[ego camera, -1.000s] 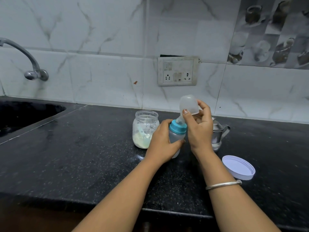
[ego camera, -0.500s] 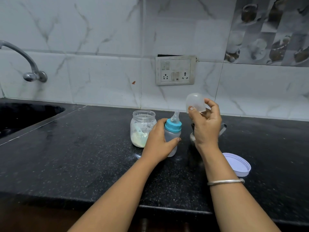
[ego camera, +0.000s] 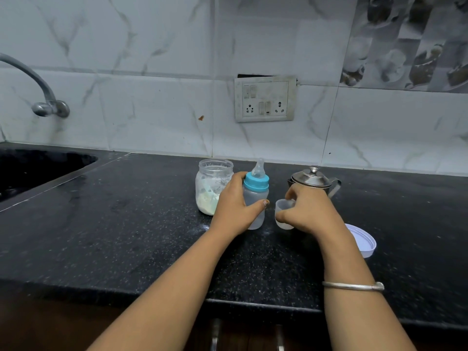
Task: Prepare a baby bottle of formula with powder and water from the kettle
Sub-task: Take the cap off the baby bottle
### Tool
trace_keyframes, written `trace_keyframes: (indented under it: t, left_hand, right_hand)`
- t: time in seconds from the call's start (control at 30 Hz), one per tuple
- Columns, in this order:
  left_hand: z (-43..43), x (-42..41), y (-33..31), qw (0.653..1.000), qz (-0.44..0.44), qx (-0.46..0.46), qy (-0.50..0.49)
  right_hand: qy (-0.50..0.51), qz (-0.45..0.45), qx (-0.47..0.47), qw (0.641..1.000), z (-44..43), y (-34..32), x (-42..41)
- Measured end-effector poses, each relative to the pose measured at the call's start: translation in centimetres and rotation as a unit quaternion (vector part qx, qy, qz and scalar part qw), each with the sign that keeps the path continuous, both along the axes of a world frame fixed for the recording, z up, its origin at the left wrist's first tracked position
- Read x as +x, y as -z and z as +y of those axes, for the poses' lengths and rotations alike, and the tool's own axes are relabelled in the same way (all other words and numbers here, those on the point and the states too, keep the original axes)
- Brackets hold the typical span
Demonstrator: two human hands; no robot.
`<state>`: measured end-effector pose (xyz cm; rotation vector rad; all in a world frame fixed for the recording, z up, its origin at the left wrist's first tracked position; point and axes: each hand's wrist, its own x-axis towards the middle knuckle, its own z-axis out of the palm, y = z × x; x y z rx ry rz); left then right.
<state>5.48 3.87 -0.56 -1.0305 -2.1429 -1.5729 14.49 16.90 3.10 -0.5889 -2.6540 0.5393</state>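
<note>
At frame centre, the left hand (ego camera: 234, 211) grips the translucent blue-collared baby bottle (ego camera: 255, 198) while the right hand (ego camera: 307, 211) holds its clear plastic cap (ego camera: 283, 211) on the black speckled counter (ego camera: 126, 236).

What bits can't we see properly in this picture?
Head view only:
- Kettle: its lower body is hidden behind the right hand; water inside cannot be seen.
- Clear cap: partly covered by the right hand.
- Bottle: its left side is hidden by the left hand.
- Sink and tap: cut off by the left edge.
- White lid: partly behind the right wrist.
</note>
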Motion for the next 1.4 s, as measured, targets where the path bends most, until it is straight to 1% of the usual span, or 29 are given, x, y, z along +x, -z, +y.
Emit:
trace_keyframes:
  t: [0.07, 0.17, 0.27, 0.37, 0.43, 0.53, 0.6, 0.7, 0.77, 0.97, 1.23, 1.4]
  left_hand:
    - [0.0, 0.1, 0.0, 1.0, -0.002, -0.003, -0.001]
    - [0.0, 0.1, 0.0, 1.0, -0.009, -0.004, -0.003]
    - [-0.1, 0.1, 0.0, 1.0, -0.014, -0.007, -0.003]
    - [-0.1, 0.2, 0.1, 1.0, -0.013, -0.008, 0.003]
    - [-0.1, 0.2, 0.0, 1.0, -0.017, -0.007, 0.006]
    - [0.0, 0.2, 0.1, 1.0, -0.026, -0.007, 0.005]
    - [0.0, 0.4, -0.1, 0.999, -0.042, 0.002, 0.006]
    - [-0.1, 0.6, -0.3, 0.998, -0.062, 0.013, 0.02]
    - [-0.1, 0.6, -0.3, 0.997, -0.077, 0.01, 0.023]
    - [-0.3, 0.6, -0.4, 0.996, -0.094, -0.005, 0.001]
    - [-0.2, 0.4, -0.5, 0.994, -0.109, -0.005, -0.002]
    - [-0.2, 0.5, -0.4, 0.993, -0.116, -0.007, -0.001]
  right_hand:
    - [0.003, -0.019, 0.001, 1.0, 0.0, 0.0, 0.0]
    - [0.006, -0.017, 0.006, 1.0, 0.0, 0.1, 0.0]
    - [0.011, -0.017, 0.031, 0.999, -0.1, 0.2, 0.1]
    - [0.036, 0.021, 0.086, 0.995, -0.5, 0.1, 0.2]
    - [0.045, 0.08, 0.112, 0.989, -0.9, -0.2, 0.2]
    - [0.029, 0.214, 0.078, 0.973, -1.7, -0.3, -0.7]
    - [0.005, 0.25, 0.041, 0.967, -2.5, 0.0, -1.8]
    - [-0.018, 0.239, 0.012, 0.971, -3.6, 0.6, -3.4]
    - [-0.022, 0.248, -0.01, 0.968, -3.8, 0.7, -3.9]
    - [-0.017, 0.263, -0.09, 0.96, -3.6, 0.9, -4.3]
    - [-0.036, 0.265, -0.09, 0.959, -3.6, 0.8, -4.3]
    - [-0.049, 0.267, -0.108, 0.956, -3.4, 0.8, -4.4]
